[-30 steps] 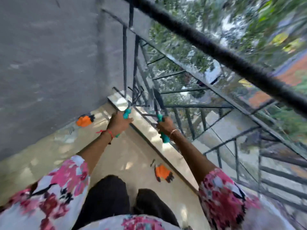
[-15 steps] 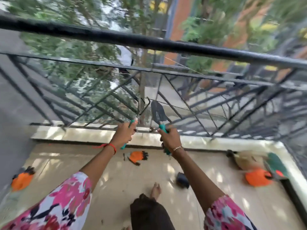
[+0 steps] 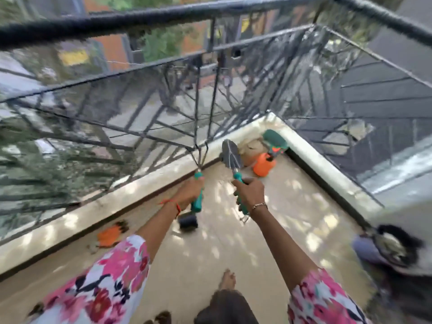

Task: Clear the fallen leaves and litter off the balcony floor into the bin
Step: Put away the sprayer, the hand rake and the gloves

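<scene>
Left hand: your left hand is clamped round the teal handle of a hand cultivator. The prongs point up and away, toward the railing.
Right hand: your right hand is wrapped tight round the teal handle of a trowel. The blade is raised, just beside the cultivator prongs and not touching them.
Balcony floor: the pale balcony floor has dappled light on it. Your bare foot stands on it near the bottom of the view.
Bin: the bin is at the right edge, well apart from both hands. It has a dark rim and pale contents, and it is blurred.
Leaves and litter: small brown scraps lie by the kerb. They are too blurred to tell leaf from litter.
Other items on floor: an orange glove lies beside the scraps. A dark cylinder lies below your left hand. An orange spray bottle stands in the far corner.
</scene>
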Demonstrator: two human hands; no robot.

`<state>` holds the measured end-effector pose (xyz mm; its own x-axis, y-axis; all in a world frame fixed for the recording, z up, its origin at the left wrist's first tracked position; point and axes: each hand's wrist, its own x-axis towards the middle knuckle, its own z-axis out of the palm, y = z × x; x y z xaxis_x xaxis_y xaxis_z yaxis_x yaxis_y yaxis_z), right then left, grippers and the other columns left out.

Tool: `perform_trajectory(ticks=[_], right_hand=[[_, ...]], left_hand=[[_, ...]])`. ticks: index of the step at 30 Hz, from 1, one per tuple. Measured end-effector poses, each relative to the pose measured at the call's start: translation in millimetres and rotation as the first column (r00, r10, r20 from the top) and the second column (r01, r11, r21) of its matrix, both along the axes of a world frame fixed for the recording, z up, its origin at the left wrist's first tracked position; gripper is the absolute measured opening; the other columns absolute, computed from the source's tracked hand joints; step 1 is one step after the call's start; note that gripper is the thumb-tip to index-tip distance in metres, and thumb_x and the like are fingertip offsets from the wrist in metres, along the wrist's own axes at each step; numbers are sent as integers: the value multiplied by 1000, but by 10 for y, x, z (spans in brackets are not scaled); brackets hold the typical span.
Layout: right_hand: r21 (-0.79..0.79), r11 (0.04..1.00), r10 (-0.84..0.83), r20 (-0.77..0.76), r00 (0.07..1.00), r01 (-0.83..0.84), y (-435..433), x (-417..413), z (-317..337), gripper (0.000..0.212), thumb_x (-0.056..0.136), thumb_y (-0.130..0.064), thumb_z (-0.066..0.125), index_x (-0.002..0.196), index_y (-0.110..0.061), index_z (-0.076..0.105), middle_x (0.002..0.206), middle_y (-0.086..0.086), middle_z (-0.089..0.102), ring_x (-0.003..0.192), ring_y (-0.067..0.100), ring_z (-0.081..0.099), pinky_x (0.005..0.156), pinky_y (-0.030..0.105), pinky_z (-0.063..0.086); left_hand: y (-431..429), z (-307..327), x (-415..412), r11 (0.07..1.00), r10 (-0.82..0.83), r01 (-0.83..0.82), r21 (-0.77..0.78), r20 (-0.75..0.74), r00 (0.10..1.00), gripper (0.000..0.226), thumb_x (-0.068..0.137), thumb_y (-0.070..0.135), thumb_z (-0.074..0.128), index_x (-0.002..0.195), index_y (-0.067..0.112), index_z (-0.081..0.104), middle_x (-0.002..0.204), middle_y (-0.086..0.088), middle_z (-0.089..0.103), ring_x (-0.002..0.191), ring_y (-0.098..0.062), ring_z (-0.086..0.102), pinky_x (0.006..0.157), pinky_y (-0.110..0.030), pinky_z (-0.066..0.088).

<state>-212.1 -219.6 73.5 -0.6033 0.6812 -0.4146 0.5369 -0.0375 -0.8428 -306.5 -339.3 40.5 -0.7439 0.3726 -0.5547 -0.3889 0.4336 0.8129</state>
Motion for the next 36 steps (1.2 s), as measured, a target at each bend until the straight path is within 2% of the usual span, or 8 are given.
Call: perform_trajectory(ticks=[7, 14, 19, 23, 25, 30, 32, 36], right_hand=[[18, 974, -227, 27, 974, 226, 1843, 553, 71, 21, 86, -13, 59, 71, 1, 58, 54, 10, 49, 31, 17, 39, 31, 14, 29], [-77, 933, -350, 23, 936, 351, 3106, 506, -79, 26, 87, -13, 57, 63, -3, 51, 62, 15, 54, 41, 22, 45, 41, 26, 40], [-79, 921, -379, 37, 925, 381, 3968, -51, -597, 35, 62, -40, 63, 57, -6, 53, 75, 28, 64, 65, 36, 62, 62, 54, 54], [-90, 931, -345, 87, 934, 353, 4653, -500, -651, 39, 84, -18, 63, 50, -12, 45, 59, 13, 52, 55, 20, 47, 53, 30, 49], [-98, 942, -311, 107, 945, 321, 4937, -682, -683, 43, 86, -15, 62, 49, -13, 40, 52, 3, 41, 48, 11, 36, 40, 15, 33], [-262, 918, -278, 107, 955, 297, 5535, -1169, -847, 18, 84, -14, 66, 76, 1, 61, 73, 13, 55, 67, 19, 52, 60, 31, 43], [-387, 883, -244, 103, 964, 265, 5781, -1356, -929, 18, 86, -8, 63, 96, 7, 62, 81, 13, 57, 60, 13, 57, 58, 27, 47], [-546, 834, 14, 160, 987, 77, 6289, -1633, -1161, 9, 86, -1, 60, 93, -6, 57, 77, 4, 57, 61, 9, 56, 56, 16, 48]], left_hand=[[2027, 172, 313, 976, -189, 163, 144, 191, 963, 27, 101, 10, 32, 74, 15, 36, 68, -4, 37, 55, -14, 40, 48, -25, 41], [3518, 57, 297, 980, -168, 129, 150, 287, 943, 6, 101, 12, 34, 104, 14, 38, 76, -4, 43, 66, -14, 43, 62, -29, 39], [4645, -191, 77, 969, -151, 26, 247, 501, 852, 16, 102, 12, 33, 92, 9, 44, 80, -11, 51, 71, -21, 52, 67, -38, 46], [5402, -348, -268, 977, -158, 49, 208, 551, 820, 27, 102, 10, 29, 82, 13, 47, 77, -7, 53, 62, -14, 55, 65, -31, 46], [5682, -354, -445, 981, -128, 21, 192, 570, 811, 29, 101, 8, 29, 79, 11, 48, 73, -8, 56, 62, -16, 56, 66, -32, 49], [6333, -391, -904, 984, -26, -87, 157, 604, 797, 30, 100, 4, 29, 78, 12, 49, 49, 0, 63, 39, -7, 60, 49, -22, 51], [6537, -497, -1080, 976, 3, -144, 164, 648, 762, 30, 99, 5, 29, 81, 11, 51, 53, -2, 65, 42, -8, 61, 54, -23, 52], [6887, -797, -1397, 960, 100, -256, 113, 716, 691, 34, 101, 9, 24, 80, 11, 51, 49, 1, 65, 43, -8, 62, 50, -20, 51]])
